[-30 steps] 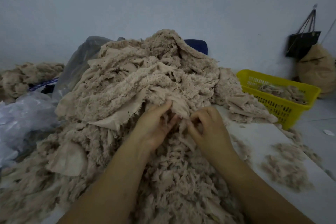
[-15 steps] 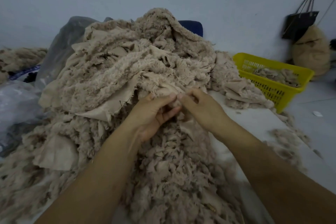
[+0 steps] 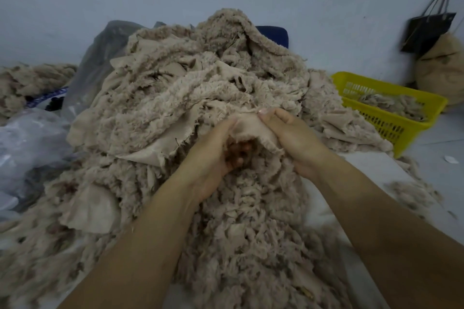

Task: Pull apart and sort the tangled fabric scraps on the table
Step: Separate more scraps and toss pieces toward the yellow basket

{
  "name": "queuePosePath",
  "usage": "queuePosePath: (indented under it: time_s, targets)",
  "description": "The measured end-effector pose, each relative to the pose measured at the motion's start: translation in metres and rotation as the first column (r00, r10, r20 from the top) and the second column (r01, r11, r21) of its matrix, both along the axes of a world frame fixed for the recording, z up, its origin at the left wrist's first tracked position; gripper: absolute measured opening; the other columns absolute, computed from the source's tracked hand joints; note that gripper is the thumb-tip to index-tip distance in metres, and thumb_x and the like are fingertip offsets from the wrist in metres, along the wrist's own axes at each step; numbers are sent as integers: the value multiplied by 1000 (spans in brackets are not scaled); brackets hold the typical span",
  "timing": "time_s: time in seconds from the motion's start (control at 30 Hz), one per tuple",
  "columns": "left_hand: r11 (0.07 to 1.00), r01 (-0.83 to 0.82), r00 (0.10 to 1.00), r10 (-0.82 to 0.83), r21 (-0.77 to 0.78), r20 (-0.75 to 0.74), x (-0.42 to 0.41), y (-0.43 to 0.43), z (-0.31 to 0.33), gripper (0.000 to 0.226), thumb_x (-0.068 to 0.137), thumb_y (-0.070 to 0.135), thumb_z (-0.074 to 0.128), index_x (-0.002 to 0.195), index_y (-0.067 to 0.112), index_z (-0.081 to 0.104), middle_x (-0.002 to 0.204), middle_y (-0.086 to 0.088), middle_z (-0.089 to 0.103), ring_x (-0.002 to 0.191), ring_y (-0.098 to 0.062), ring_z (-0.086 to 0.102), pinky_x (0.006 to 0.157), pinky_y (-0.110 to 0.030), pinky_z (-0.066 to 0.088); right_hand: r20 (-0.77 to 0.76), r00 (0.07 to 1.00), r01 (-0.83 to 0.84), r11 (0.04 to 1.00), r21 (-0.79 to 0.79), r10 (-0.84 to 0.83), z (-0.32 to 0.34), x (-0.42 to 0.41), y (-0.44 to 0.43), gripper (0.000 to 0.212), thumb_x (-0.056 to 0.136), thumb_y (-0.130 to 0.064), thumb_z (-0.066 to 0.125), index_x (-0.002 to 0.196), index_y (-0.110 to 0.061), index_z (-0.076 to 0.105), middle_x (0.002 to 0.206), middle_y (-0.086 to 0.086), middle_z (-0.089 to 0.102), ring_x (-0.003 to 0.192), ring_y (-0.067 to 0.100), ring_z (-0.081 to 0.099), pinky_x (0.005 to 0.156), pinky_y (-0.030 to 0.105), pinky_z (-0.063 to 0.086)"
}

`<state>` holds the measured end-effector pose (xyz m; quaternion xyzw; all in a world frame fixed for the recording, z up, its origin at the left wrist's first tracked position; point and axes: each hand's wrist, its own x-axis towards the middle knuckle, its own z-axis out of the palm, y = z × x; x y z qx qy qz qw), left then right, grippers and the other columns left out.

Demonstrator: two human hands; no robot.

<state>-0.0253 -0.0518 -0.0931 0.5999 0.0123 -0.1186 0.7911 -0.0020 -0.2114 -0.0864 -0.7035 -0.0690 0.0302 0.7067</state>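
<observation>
Tangled fabric scraps, all beige and pile-faced, form a tall heap in the centre of the frame and spill toward the lower edge across the table. Both hands meet at the front face of the heap, just right of centre. The left hand is turned palm-up, its fingers curled under one flat scrap and its thumb lying on that scrap's left edge. The right hand holds the same scrap from the right, with its fingers bent and the thumb and forefinger pinching the upper edge. The scrap is lifted a little off the heap between the two hands, and its frayed lower edge hangs over the left fingers. Both forearms are bare and enter from the lower edge of the frame. A yellow basket at the right of the frame stands beside the heap and contains a few scraps. Loose fluff lies on the bare table at lower right. Clear plastic sheeting lies at the left, with a grey plastic bag behind it against the heap. A second, smaller heap sits at the far left. A black bag hangs on the wall at upper right, above a beige sack. A dark blue object shows behind the top of the heap; what it is cannot be told.
</observation>
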Motion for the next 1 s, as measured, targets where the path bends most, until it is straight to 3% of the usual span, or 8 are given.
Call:
queuePosePath:
  time_s: [0.1, 0.27, 0.43, 0.5, 0.6, 0.77, 0.9, 1.0]
  targets:
    - [997, 16, 996, -23, 80, 85, -1, -9, 4, 45, 85, 47, 69, 115, 14, 73, 111, -5, 75, 109, -22, 68, 98, -40, 52, 84, 994, -60, 991, -120, 70, 0, -1, 0, 15, 99, -29, 58, 89, -18, 59, 74, 2, 59, 67, 16, 54, 62, 26, 43]
    - [985, -171, 971, 172, -17, 168, 10, -6, 18, 36, 98, 25, 59, 70, 15, 80, 84, -9, 77, 81, -20, 74, 74, -32, 58, 71, 987, -95, 870, -484, 147, -6, -3, -18, 17, 95, -18, 51, 80, -25, 49, 61, -17, 42, 55, 4, 35, 57, 25, 31]
    - [981, -193, 965, 195, -32, 173, 15, 2, 27, 33, 96, 31, 62, 79, 10, 80, 91, -10, 78, 86, -20, 75, 68, -28, 58, -5, 995, -97, 968, -233, 99, -6, -11, -28, 24, 98, -44, 53, 87, -23, 56, 78, -5, 55, 73, 12, 51, 72, 28, 41]
    - [979, -201, 967, 203, -32, 153, 17, 0, 26, 30, 96, 31, 62, 87, 7, 78, 90, -11, 77, 84, -21, 75, 68, -29, 57, 71, 981, -143, 915, -378, 183, -3, -16, -23, 35, 91, -61, 53, 89, -26, 55, 77, -12, 55, 67, 5, 50, 65, 20, 41]
    - [971, -214, 965, 228, -110, 128, 17, 1, 30, 35, 97, 28, 61, 76, 9, 80, 86, -9, 77, 79, -19, 75, 63, -28, 57, 128, 977, -77, 835, -544, 173, -7, -18, -16, 30, 99, -40, 51, 87, -12, 50, 73, -6, 46, 60, 8, 37, 59, 28, 32]
    - [936, -291, 948, 310, -200, 69, 20, 16, 27, 24, 98, 29, 59, 86, 16, 75, 82, 1, 75, 72, -13, 71, 59, -27, 56, -137, 984, 104, 989, -102, -118, -10, -10, -29, 32, 102, -17, 46, 70, -13, 40, 58, -3, 39, 50, 10, 37, 53, 25, 38]
    - [916, -330, 938, 345, -227, 31, 18, 17, 19, 19, 100, 29, 56, 95, 18, 70, 78, 5, 75, 65, -7, 70, 52, -22, 54, -250, 966, 122, 971, 204, -69, -14, -6, -28, 16, 101, -22, 53, 96, -9, 61, 80, 5, 61, 69, 17, 58, 64, 31, 52]
    - [898, -326, 941, 339, -296, -8, 16, 18, 16, 20, 101, 30, 54, 103, 18, 69, 89, 3, 77, 76, -9, 72, 60, -24, 59, -237, 969, 159, 915, 371, -73, -13, -7, -23, 17, 101, -26, 56, 93, -13, 62, 62, -6, 62, 48, 7, 51, 43, 21, 40]
